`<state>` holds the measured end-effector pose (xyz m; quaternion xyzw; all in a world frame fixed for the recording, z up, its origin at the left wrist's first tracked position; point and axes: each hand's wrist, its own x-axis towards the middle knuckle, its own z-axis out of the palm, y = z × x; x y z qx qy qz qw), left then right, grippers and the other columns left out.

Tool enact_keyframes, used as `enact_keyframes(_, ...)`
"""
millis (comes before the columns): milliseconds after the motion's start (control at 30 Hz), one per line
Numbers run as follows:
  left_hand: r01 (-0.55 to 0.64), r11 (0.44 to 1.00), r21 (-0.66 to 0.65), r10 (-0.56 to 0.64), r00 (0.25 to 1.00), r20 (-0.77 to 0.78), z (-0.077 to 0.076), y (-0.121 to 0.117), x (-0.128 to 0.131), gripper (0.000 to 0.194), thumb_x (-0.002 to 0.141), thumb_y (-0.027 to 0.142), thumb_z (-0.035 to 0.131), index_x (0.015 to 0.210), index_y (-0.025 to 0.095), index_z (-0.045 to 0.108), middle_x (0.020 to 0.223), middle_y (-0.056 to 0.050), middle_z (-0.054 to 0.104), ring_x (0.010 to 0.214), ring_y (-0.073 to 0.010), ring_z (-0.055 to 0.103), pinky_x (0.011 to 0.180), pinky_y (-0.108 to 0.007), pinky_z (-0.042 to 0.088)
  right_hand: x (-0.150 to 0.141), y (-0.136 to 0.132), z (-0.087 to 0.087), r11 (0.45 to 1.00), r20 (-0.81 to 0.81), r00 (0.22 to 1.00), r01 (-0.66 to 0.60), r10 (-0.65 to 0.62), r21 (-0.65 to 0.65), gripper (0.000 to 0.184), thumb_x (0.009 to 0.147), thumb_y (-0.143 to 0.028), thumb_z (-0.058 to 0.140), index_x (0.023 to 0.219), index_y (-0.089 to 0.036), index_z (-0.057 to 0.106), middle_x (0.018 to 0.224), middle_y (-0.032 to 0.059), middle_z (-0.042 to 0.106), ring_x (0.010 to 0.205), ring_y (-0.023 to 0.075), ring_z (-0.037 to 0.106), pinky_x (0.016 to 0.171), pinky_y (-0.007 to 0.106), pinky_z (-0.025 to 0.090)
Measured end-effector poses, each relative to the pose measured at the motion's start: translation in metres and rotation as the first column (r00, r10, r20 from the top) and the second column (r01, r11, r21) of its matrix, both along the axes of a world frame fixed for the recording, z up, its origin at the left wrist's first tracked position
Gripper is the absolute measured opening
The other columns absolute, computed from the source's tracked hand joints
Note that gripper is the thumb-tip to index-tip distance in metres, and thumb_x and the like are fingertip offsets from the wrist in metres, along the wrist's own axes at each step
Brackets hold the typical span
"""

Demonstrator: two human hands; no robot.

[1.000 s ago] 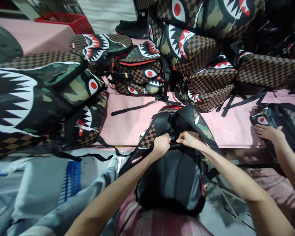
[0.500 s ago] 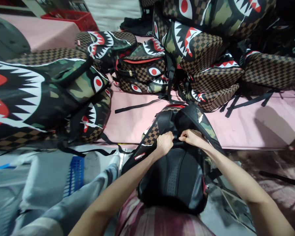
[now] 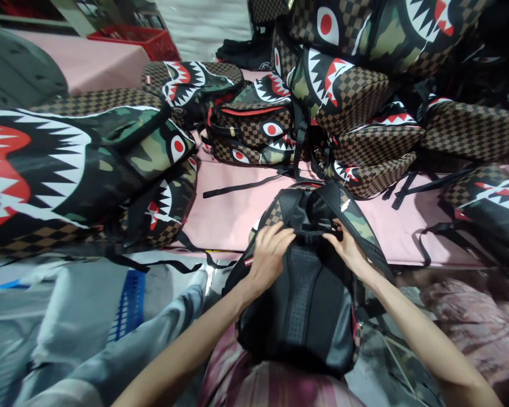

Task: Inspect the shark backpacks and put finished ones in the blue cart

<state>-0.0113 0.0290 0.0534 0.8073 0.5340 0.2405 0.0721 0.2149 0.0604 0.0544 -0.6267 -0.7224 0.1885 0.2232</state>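
Now both fists of a moment ago have loosened. The left hand [image 3: 269,254] is uncurled, its fingers resting on the bag [image 3: 297,305]; the right hand [image 3: 350,249] holds thumb and fingertips apart, and whether they grip is unclear. The bag lies beneath the fingers, its top on the worktop [image 3: 233,220] beyond them. Both forearms reach forward, converging. Well right of the fingers, a toothy bag [image 3: 498,192] has appeared.
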Motion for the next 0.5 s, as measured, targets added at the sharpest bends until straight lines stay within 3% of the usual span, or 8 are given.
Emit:
enact_keyframes(33, -0.061, 0.997, 0.043, 0.062, 0.997, -0.035, -0.003, -0.007, -0.011, 0.037, 0.085, 0.016, 0.046, 0.121, 0.019, 0.047, 0.129, -0.014, 0.051, 0.13, -0.0314, 0.032, 0.101, -0.056, 0.029, 0.001, -0.006, -0.005, 0.999, 0.009, 0.999, -0.05, 0.05, 0.023, 0.039, 0.085, -0.027, 0.047, 0.123, -0.019, 0.05, 0.106, 0.0085, 0.061, 0.094, 0.0212, 0.056, 0.087, 0.036, 0.043)
enact_keyframes(100, -0.205, 0.979, 0.012, 0.205, 0.971, -0.126, -0.012, -0.018, -0.03, 0.055, 0.079, 0.021, 0.057, 0.131, 0.018, 0.038, 0.139, -0.018, 0.038, 0.131, -0.038, 0.027, 0.098, -0.061, 0.029, -0.003, -0.013, -0.012, 0.977, 0.093, 0.972, -0.214, 0.215, -0.026, 0.047, 0.082, -0.017, 0.045, 0.129, -0.02, 0.046, 0.1, 0.0071, 0.063, 0.089, 0.0193, 0.057, 0.086, 0.034, 0.044)
enact_keyframes(200, -0.227, 0.969, -0.099, 0.215, 0.969, -0.121, -0.015, -0.014, -0.054, 0.063, 0.077, 0.017, 0.056, 0.135, 0.016, 0.031, 0.142, -0.019, 0.034, 0.126, -0.0336, 0.039, 0.096, -0.049, 0.039, -0.014, -0.002, -0.019, 0.949, 0.236, 0.924, -0.267, 0.302, -0.17, 0.061, 0.078, -0.009, 0.043, 0.137, -0.022, 0.038, 0.087, 0.005, 0.066, 0.081, 0.0181, 0.06, 0.08, 0.03, 0.045)
enact_keyframes(267, -0.236, 0.963, -0.129, 0.239, 0.971, 0.003, -0.001, 0.007, -0.066, 0.061, 0.077, 0.015, 0.052, 0.135, 0.015, 0.032, 0.135, -0.017, 0.044, 0.12, -0.0283, 0.047, 0.096, -0.041, 0.042, -0.02, 0.014, -0.021, 0.957, 0.307, 0.921, -0.17, 0.239, -0.235, 0.06, 0.078, -0.01, 0.042, 0.137, -0.024, 0.038, 0.083, 0.0043, 0.067, 0.077, 0.0178, 0.062, 0.075, 0.027, 0.046)
enact_keyframes(333, -0.304, 0.936, -0.176, 0.335, 0.923, 0.187, 0.026, 0.04, -0.077, 0.057, 0.077, 0.019, 0.051, 0.132, 0.015, 0.036, 0.121, -0.014, 0.057, 0.111, -0.0257, 0.054, 0.095, -0.04, 0.043, -0.024, 0.026, -0.02, 0.957, 0.342, 0.917, -0.112, 0.203, -0.267, 0.056, 0.08, -0.014, 0.044, 0.135, -0.025, 0.041, 0.082, 0.0041, 0.069, 0.075, 0.0176, 0.063, 0.072, 0.026, 0.046)
enact_keyframes(400, -0.292, 0.895, -0.337, 0.414, 0.825, 0.386, 0.053, 0.077, -0.085, 0.045, 0.079, 0.024, 0.049, 0.123, 0.013, 0.047, 0.1, -0.011, 0.065, 0.091, -0.0218, 0.064, 0.088, -0.039, 0.048, -0.026, 0.026, -0.013, 0.958, 0.347, 0.915, -0.115, 0.205, -0.263, 0.056, 0.08, -0.016, 0.046, 0.135, -0.024, 0.041, 0.082, 0.0045, 0.069, 0.074, 0.0177, 0.064, 0.07, 0.024, 0.046)
enact_keyframes(500, -0.088, 0.774, -0.627, 0.538, 0.614, 0.578, 0.075, 0.119, -0.09, 0.026, 0.082, 0.024, 0.047, 0.103, 0.01, 0.055, 0.066, -0.004, 0.062, 0.06, -0.0161, 0.064, 0.066, -0.036, 0.055, -0.022, -0.002, 0.004, 0.941, 0.308, 0.892, -0.288, 0.332, -0.18, 0.057, 0.079, -0.013, 0.045, 0.136, -0.018, 0.04, 0.086, 0.0069, 0.069, 0.078, 0.0187, 0.064, 0.072, 0.026, 0.046)
